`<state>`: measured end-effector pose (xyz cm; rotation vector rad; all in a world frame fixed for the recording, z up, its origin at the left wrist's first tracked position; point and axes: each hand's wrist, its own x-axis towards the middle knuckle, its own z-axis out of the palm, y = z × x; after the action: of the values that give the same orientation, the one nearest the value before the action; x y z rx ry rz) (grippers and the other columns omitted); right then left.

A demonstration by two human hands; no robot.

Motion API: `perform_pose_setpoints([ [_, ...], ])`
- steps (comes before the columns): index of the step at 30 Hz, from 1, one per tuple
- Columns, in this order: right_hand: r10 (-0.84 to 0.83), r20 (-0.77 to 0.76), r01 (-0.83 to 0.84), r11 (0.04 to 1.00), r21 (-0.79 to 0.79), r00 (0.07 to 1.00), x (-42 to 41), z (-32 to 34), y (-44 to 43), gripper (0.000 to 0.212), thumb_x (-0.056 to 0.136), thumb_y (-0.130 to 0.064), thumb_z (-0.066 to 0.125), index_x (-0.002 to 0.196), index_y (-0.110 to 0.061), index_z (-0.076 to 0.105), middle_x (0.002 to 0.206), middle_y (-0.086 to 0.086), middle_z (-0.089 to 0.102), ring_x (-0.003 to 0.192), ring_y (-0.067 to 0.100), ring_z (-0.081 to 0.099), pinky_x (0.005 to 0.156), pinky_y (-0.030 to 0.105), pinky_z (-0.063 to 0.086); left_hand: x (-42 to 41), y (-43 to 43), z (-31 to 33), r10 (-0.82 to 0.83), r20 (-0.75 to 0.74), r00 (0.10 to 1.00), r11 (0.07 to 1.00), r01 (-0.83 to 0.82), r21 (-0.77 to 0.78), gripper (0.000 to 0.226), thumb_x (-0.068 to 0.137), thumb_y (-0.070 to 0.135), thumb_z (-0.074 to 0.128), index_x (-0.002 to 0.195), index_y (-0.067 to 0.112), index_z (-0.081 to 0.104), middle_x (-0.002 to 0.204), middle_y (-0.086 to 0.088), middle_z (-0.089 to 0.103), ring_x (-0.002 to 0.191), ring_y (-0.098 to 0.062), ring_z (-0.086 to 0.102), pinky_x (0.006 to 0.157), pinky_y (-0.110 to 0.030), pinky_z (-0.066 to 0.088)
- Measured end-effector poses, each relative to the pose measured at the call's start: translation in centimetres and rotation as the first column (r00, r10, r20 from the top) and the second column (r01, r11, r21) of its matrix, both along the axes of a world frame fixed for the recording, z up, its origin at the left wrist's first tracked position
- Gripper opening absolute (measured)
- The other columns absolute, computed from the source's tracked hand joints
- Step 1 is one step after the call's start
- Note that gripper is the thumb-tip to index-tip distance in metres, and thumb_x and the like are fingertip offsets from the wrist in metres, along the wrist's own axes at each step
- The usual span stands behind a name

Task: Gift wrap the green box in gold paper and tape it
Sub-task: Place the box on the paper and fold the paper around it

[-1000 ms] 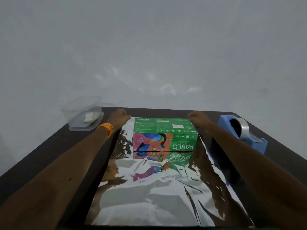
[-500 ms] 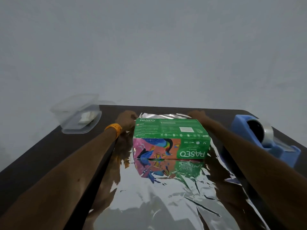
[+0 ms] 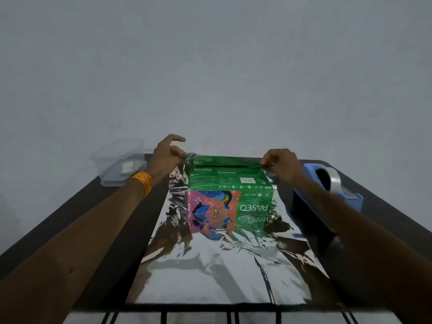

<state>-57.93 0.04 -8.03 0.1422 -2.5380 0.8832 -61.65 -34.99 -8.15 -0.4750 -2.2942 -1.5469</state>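
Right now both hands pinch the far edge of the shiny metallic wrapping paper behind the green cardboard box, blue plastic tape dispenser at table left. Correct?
No: head view shows the blue plastic tape dispenser at table right. Left hand and right hand pinch the far edge of the shiny metallic wrapping paper behind the green cardboard box.

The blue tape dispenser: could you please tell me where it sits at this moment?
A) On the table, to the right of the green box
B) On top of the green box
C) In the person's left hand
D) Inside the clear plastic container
A: the blue tape dispenser stands on the dark table, to the right of the green box, and no hand holds it.
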Motion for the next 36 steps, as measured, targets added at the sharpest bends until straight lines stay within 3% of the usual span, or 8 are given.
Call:
perform_pose_setpoints([
  [7,0.006,-0.068,-0.013,0.996,-0.089,0.998,3.3,-3.0,0.2,0.042,0.079,0.018,0.066,0.066,-0.021,0.068,0.073,-0.004,0.070,0.075,0.009,0.067,0.082,0.038,0.059,4.6,-0.8,-0.6,0.016,-0.123,0.992,0.969,-0.045,-0.244,0.053,0.065,-0.017,0.060,0.088,0.031,0.066,0.091,-0.002,0.071,0.088,-0.023,0.066,0.079,-0.050,0.056],
  [12,-0.027,-0.031,0.030,0.995,0.090,0.999,4.5,-1.1,0.3,0.035,0.073,0.015,0.064,0.067,-0.019,0.072,0.075,-0.003,0.069,0.076,0.011,0.063,0.077,0.028,0.053,8.5,2.7,2.6,-0.051,-0.161,0.986,0.891,-0.027,-0.452,0.052,0.078,0.024,0.067,0.129,0.027,0.057,0.129,0.004,0.059,0.123,-0.020,0.050,0.101,-0.037,0.043],
  [17,-0.146,-0.148,0.159,0.984,0.086,0.978,6.5,1.5,-1.5,0.039,0.075,0.007,0.053,0.067,-0.030,0.063,0.083,-0.001,0.074,0.083,0.022,0.068,0.077,0.037,0.055,9.2,7.2,1.7,-0.134,-0.073,0.988,0.612,0.024,-0.791,0.090,0.083,0.065,0.063,0.153,0.019,0.030,0.156,-0.005,0.035,0.143,-0.026,0.033,0.117,-0.042,0.028],
  [20,0.010,-0.078,0.002,0.988,0.152,0.997,7.5,2.4,-3.2,0.021,0.084,-0.008,0.064,0.098,-0.021,0.072,0.109,0.000,0.071,0.104,0.022,0.063,0.090,0.035,0.049,8.4,8.4,0.9,-0.129,-0.097,0.987,0.517,-0.016,-0.856,0.082,0.084,0.062,0.063,0.147,0.014,0.042,0.153,-0.006,0.041,0.140,-0.025,0.038,0.115,-0.041,0.031],
  [26,0.102,0.214,-0.193,0.863,0.467,0.972,7.0,0.7,-6.0,0.075,0.086,-0.037,0.074,0.149,-0.013,0.043,0.151,0.006,0.046,0.138,0.025,0.043,0.110,0.036,0.036,8.1,7.5,-0.3,-0.121,-0.107,0.987,0.524,-0.028,-0.851,0.070,0.089,0.044,0.066,0.146,0.012,0.042,0.145,-0.008,0.049,0.131,-0.027,0.048,0.106,-0.040,0.041],
  [29,0.075,0.207,-0.173,0.843,0.510,0.976,6.4,0.2,-6.5,0.061,0.089,-0.038,0.070,0.139,-0.008,0.052,0.139,0.011,0.055,0.127,0.029,0.051,0.104,0.041,0.042,8.4,7.0,-0.5,-0.100,-0.112,0.989,0.547,-0.040,-0.836,0.071,0.091,0.038,0.066,0.149,0.012,0.037,0.151,-0.009,0.043,0.137,-0.027,0.042,0.111,-0.040,0.037],
  [33,0.081,0.159,-0.161,0.786,0.597,0.984,6.8,0.3,-7.0,0.025,0.088,-0.038,0.066,0.090,-0.014,0.061,0.088,0.002,0.056,0.085,0.027,0.056,0.071,0.037,0.042,8.6,6.7,-0.7,-0.091,-0.120,0.989,0.528,-0.054,-0.847,0.062,0.092,0.037,0.065,0.145,0.013,0.044,0.145,-0.010,0.049,0.133,-0.029,0.045,0.107,-0.042,0.041],
  [36,0.059,0.061,-0.085,0.736,0.672,0.996,7.4,0.3,-7.1,0.029,0.087,-0.044,0.067,0.093,-0.016,0.067,0.087,0.000,0.063,0.082,0.024,0.060,0.069,0.034,0.043,9.0,6.7,-0.9,-0.093,-0.202,0.975,0.508,-0.128,-0.852,0.048,0.089,0.040,0.065,0.132,0.021,0.057,0.128,-0.003,0.060,0.119,-0.027,0.054,0.091,-0.041,0.048],
])
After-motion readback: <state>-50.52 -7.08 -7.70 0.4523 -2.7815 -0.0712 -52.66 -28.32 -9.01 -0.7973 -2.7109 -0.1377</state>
